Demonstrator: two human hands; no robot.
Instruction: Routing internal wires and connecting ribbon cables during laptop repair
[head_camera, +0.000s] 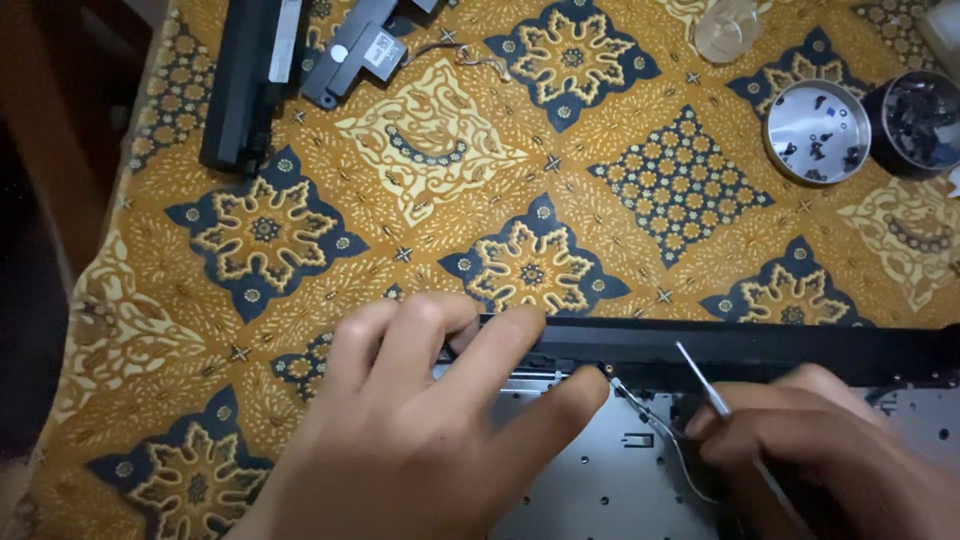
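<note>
While the left hand (430, 420) presses flat, fingers spread, on the opened laptop chassis (620, 480) at the cloth's near edge, the right hand (820, 440) pinches tweezers (700, 380) beside a thin cable (650, 425); freeing it likely needs a delicate lift. Farther off sits a screw tin (817, 131).

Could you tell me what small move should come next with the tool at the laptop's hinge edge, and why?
Probably ease the thin metal tool tip toward the small screw at the black hinge edge: the right hand holds it just off, while the left hand braces the chassis.
</note>
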